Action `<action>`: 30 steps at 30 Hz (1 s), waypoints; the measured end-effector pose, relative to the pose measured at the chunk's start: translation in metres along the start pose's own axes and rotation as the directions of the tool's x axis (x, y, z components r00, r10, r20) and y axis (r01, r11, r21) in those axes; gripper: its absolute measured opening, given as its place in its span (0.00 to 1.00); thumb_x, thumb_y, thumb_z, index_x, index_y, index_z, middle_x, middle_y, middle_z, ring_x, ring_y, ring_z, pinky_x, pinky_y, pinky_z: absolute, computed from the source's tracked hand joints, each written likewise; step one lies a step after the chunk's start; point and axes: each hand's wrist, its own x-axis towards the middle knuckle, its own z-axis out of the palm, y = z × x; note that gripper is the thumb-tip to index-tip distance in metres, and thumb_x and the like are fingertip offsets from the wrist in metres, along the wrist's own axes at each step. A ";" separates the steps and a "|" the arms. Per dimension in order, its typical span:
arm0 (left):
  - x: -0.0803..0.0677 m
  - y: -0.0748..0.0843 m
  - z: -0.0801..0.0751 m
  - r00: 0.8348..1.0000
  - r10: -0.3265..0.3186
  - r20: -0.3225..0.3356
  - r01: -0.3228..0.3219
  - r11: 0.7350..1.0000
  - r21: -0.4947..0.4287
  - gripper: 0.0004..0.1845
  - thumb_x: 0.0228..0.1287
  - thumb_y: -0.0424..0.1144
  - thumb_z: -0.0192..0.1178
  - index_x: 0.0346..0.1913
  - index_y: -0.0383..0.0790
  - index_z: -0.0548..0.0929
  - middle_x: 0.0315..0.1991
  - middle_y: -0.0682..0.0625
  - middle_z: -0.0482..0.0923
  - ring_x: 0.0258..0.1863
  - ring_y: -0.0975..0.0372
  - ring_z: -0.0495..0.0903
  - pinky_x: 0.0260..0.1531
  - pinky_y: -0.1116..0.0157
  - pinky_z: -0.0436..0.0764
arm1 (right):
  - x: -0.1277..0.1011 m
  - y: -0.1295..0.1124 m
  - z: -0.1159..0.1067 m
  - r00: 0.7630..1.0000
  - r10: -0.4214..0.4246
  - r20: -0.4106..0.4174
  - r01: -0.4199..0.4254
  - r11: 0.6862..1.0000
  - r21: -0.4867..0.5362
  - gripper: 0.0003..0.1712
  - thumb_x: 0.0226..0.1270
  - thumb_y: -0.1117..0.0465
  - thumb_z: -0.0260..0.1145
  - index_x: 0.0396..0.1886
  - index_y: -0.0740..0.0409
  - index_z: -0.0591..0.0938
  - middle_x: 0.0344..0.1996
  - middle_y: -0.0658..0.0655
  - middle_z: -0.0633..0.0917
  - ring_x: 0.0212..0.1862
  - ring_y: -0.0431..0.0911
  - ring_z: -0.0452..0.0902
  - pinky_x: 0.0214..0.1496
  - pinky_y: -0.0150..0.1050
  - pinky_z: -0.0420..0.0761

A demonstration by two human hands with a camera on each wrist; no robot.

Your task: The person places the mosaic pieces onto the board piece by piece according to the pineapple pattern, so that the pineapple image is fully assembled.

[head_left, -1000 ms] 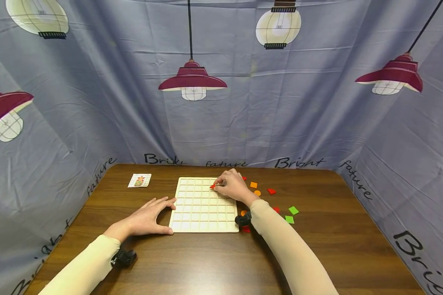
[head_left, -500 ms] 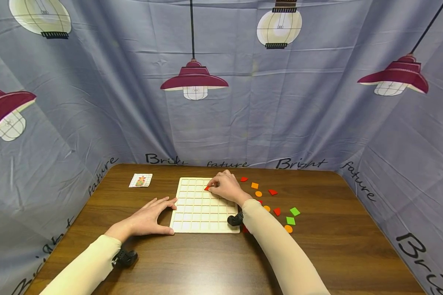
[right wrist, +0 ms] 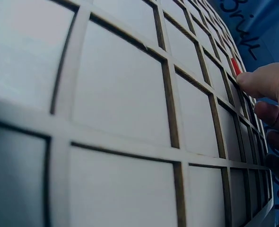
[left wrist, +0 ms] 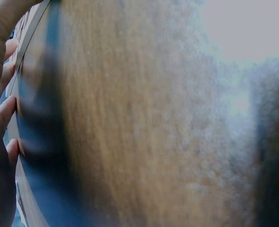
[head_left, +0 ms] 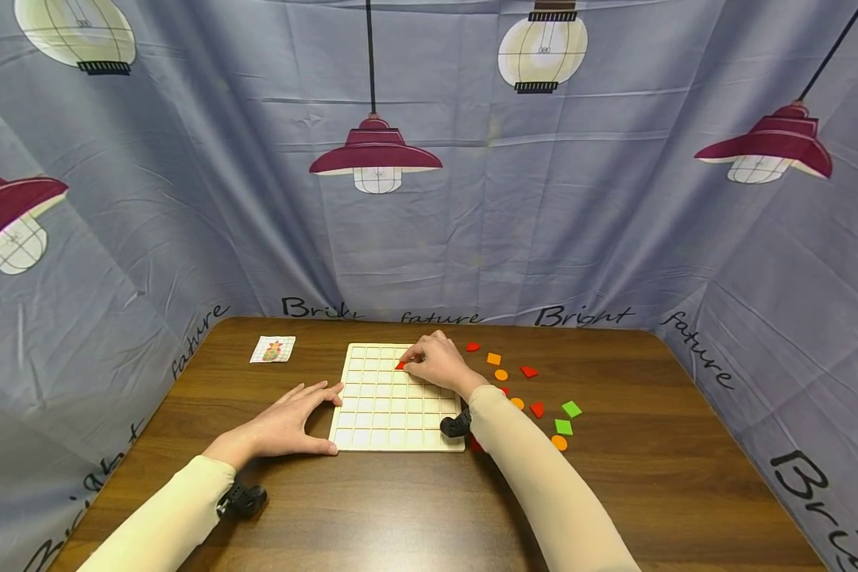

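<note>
Small white picture card point(head_left: 272, 349) is lying flat on the far left of the dark brown wooden counter point(head_left: 415, 508), well apart from both hands.

Left hand point(head_left: 286, 421) is resting palm-down on the counter, fingers spread and relaxed, grasping nothing. Its fingertips point(left wrist: 7, 106) are touching the left edge of the pale wooden grid board point(head_left: 372, 417), thumb lying near the board's near-left corner. Left wrist view is blurred; it only shows the fingers against the board edge.

The grid board is lying flat mid-counter, cells bare apart from the one spot under the right hand.

Right hand point(head_left: 439, 365) is reaching over the board's far right part, fingers curled, pinching a small red flat triangular piece point(head_left: 400, 365) at its fingertips. The piece is sitting at the left tip of the hand, over a cell in the second row from the far edge, about mid-width of the board. Right wrist view is showing the red piece point(right wrist: 235, 66) right at the fingertip, low against the board surface; cannot tell whether it is seated in the cell or just above it.

Right of the board, loose flat pieces are lying scattered on the counter: a red half-round piece point(head_left: 473, 347), an orange square point(head_left: 494, 359), an orange disc point(head_left: 500, 374), a red triangle point(head_left: 528, 371), two green squares point(head_left: 567, 418), another orange disc point(head_left: 559, 443). All are just beside or near the right forearm, none touching the hand.
</note>
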 end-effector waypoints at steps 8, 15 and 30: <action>0.001 0.002 0.000 1.000 -0.008 0.004 0.008 1.000 -0.004 0.41 0.53 0.67 0.72 0.64 0.50 0.75 0.79 0.49 0.60 0.79 0.47 0.54 0.77 0.42 0.45 | -0.003 0.000 -0.003 1.000 -0.002 -0.016 0.003 0.999 0.045 0.08 0.69 0.51 0.72 0.46 0.38 0.91 0.37 0.40 0.82 0.45 0.45 0.65 0.51 0.44 0.65; 0.002 0.002 0.000 1.000 -0.008 0.006 0.008 1.000 0.001 0.40 0.53 0.68 0.72 0.64 0.50 0.75 0.79 0.48 0.60 0.79 0.47 0.54 0.77 0.42 0.45 | -0.009 0.003 -0.011 0.999 0.027 -0.018 -0.025 0.993 0.119 0.11 0.70 0.50 0.71 0.50 0.41 0.90 0.40 0.41 0.82 0.47 0.45 0.66 0.48 0.43 0.70; 0.000 0.001 -0.002 1.000 0.001 0.006 -0.001 1.000 0.009 0.39 0.54 0.69 0.70 0.62 0.51 0.75 0.79 0.50 0.60 0.78 0.48 0.55 0.77 0.42 0.46 | -0.036 0.035 -0.044 0.995 0.070 -0.065 -0.056 0.978 0.200 0.15 0.71 0.52 0.70 0.54 0.49 0.88 0.37 0.44 0.82 0.49 0.48 0.66 0.52 0.49 0.72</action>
